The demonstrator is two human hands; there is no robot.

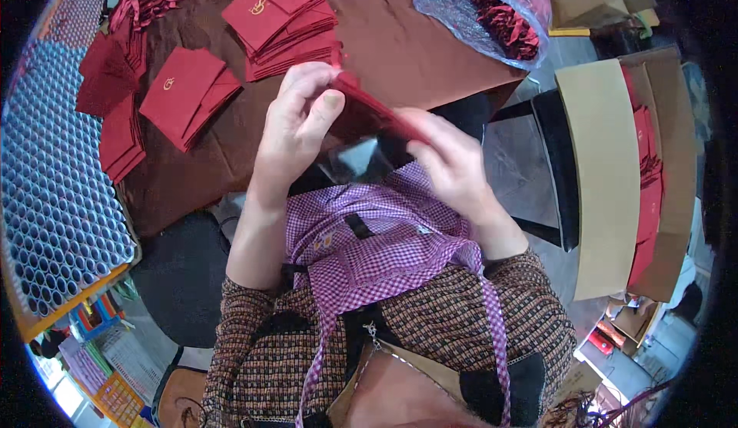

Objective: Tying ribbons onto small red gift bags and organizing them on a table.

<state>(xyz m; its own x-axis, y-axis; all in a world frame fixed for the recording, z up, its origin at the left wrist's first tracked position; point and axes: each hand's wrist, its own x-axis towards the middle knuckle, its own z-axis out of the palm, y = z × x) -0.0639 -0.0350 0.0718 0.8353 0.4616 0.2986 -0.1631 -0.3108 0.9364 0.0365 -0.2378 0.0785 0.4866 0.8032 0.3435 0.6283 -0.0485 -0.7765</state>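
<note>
Both my hands hold a red paper envelope [374, 106] edge-on above the near edge of the table; its face is mostly hidden. My left hand [301, 113] pinches its left end between thumb and fingers. At the right end, my right hand [448, 159] grips it, thumb below and fingers along the edge. Just beyond my left hand sits a stack of red envelopes [280, 17] with a gold emblem on top. Further left lies a smaller stack of red envelopes [184, 94], slightly fanned.
A brown cloth [380, 24] covers the table. Red strips fill a clear plastic bag [483, 14] at the far right. An open cardboard box [603, 182] with red envelopes stands to the right. A rack of round tubes [65, 174] borders the left side.
</note>
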